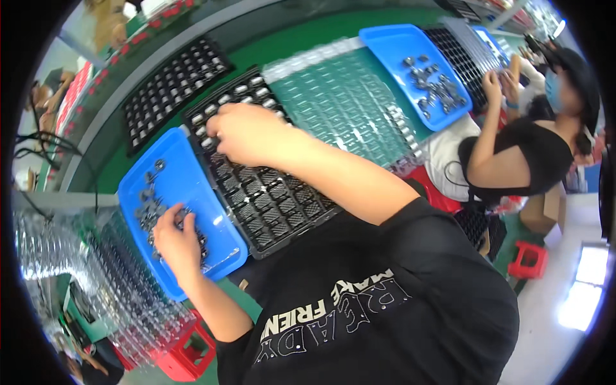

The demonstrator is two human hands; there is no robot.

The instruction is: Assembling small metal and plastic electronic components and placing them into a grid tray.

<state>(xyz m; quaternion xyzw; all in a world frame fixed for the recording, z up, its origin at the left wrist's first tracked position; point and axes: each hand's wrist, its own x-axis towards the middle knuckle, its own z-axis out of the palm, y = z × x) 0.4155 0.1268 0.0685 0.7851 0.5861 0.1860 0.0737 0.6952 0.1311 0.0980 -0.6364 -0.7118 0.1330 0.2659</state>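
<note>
The black moulded compartment tray (269,192) lies centrally on the green worktop (301,38), within both hands' reach. The right hand (247,135) rests on its far rows, fingers curled; grip cannot be told. The left hand (176,240), fingers bent, picks among small metal parts (149,192) in the blue plastic tray (186,173) just left, keeping supply beside the cells.

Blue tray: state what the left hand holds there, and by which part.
Cannot be told: the left hand rests on small metal parts in the blue tray, fingers hidden.
</note>
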